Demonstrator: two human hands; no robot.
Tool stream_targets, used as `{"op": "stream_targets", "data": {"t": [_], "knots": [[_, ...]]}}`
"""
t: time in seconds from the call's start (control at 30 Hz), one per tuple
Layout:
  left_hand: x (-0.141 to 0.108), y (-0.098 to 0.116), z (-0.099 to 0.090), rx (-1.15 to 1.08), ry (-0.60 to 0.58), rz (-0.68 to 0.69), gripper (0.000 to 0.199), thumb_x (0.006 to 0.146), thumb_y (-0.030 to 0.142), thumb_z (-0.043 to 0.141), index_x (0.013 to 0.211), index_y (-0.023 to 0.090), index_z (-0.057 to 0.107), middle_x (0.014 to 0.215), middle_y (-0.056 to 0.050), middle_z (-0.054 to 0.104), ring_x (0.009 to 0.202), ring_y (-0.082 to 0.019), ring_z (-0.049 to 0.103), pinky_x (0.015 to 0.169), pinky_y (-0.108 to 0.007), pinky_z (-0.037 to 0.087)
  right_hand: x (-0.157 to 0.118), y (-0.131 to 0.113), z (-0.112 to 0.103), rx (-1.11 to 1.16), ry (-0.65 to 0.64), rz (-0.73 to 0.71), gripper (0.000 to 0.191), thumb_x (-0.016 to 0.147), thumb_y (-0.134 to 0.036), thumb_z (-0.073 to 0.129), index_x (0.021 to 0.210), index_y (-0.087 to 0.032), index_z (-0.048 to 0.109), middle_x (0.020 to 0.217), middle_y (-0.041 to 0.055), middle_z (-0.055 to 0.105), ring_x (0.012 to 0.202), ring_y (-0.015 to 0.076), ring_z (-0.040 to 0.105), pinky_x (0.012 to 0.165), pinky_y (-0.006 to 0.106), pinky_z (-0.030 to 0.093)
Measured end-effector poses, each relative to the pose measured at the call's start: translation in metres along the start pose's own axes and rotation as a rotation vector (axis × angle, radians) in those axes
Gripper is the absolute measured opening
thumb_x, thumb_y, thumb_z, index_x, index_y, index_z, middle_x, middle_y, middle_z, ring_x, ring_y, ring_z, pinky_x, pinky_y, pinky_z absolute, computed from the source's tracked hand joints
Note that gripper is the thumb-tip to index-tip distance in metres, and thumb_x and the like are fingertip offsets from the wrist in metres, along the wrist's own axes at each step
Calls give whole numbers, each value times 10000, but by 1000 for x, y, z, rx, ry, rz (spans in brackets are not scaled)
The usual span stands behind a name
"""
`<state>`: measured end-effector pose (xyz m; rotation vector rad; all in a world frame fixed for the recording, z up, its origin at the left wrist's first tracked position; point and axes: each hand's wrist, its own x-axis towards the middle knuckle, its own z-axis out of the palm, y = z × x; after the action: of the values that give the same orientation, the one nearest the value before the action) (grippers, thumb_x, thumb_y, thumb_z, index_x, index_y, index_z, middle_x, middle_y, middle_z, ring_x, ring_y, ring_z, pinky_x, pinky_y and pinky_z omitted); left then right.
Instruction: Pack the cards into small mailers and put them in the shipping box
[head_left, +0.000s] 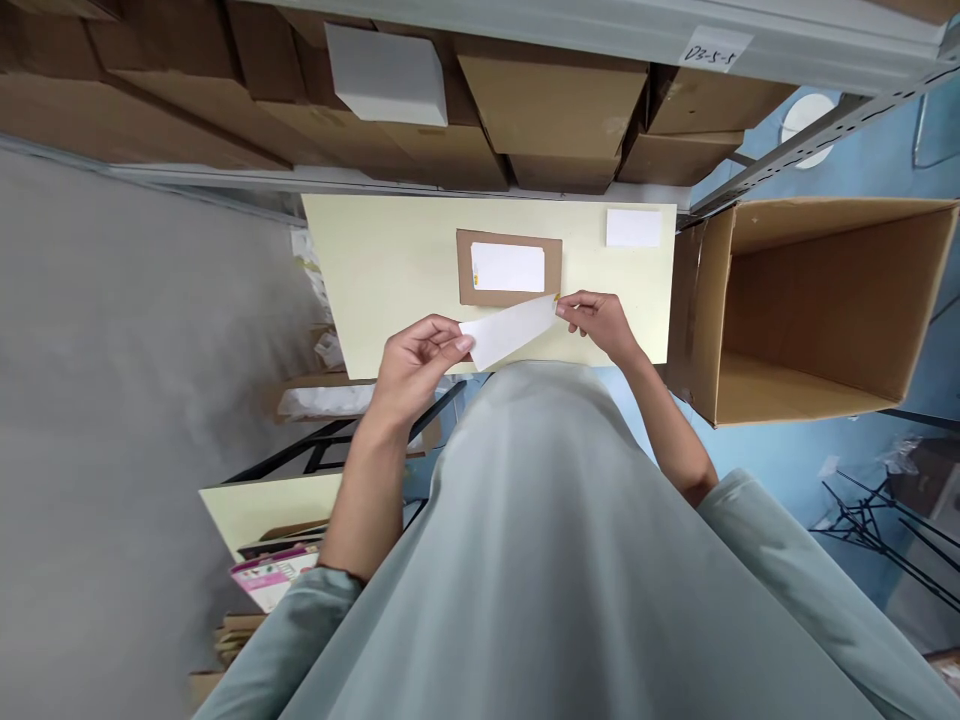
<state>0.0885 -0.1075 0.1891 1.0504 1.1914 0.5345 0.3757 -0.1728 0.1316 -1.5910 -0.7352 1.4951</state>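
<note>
Between my two hands stretches a white paper strip (pixel 511 330), tilted up toward the right. My left hand (pixel 421 362) pinches its left end between thumb and fingers. At the other end, my right hand (pixel 597 318) has its fingertips closed on the corner, where a small yellow spot shows. Just beyond the strip, a flat brown cardboard piece (pixel 465 270) lies on the pale yellow table (pixel 390 270). On that cardboard rests a white card (pixel 508 267) with a small yellow mark at its lower left. Another white card (pixel 634 228) lies at the table's far right.
A metal shelf beam (pixel 600 35) with a paper label (pixel 715 48) runs overhead, and brown boxes (pixel 555 100) fill the shelf. An open cardboard box (pixel 817 310) stands right of the table. Grey wall (pixel 150 350) is on the left; metal legs (pixel 870 515) are at lower right.
</note>
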Motion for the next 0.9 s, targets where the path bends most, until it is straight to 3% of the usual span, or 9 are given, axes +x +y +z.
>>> {"op": "stream_targets", "data": {"t": [0.13,0.3,0.53,0.7,0.9], "knots": [[0,0,-3,35,-12,9,473,696,590,993,818,234,706,743,-3,689,726,-190,704,747,-339,648,-9,-1,2,38,-53,9,318,812,-496,880,886,-210,762,871,17,743,702,138,687,563,253,517],[5,-5,-4,23,4,25,436,689,572,1005,818,254,736,764,-22,711,752,-216,725,762,-371,670,-20,-1,4,34,-31,-42,252,888,-461,774,967,-227,723,894,2,722,698,130,699,557,244,512],[21,-11,-13,-13,-18,28,413,657,489,1035,820,245,745,778,-35,714,752,-216,719,774,-367,667,-25,4,14,-58,63,-89,375,881,-577,831,936,-240,676,898,11,714,693,141,666,542,258,511],[57,-26,-23,116,-27,131,377,726,504,975,842,227,747,836,-51,745,822,-224,732,819,-360,644,-9,20,24,-194,169,-169,438,943,-673,752,918,-241,684,935,23,705,755,157,640,661,299,558],[126,-54,-27,247,38,219,284,820,428,880,838,191,723,977,-82,781,997,-242,726,910,-349,603,45,37,21,-353,246,-269,337,990,-555,752,916,-228,712,1114,78,698,987,204,676,879,356,580]]}}
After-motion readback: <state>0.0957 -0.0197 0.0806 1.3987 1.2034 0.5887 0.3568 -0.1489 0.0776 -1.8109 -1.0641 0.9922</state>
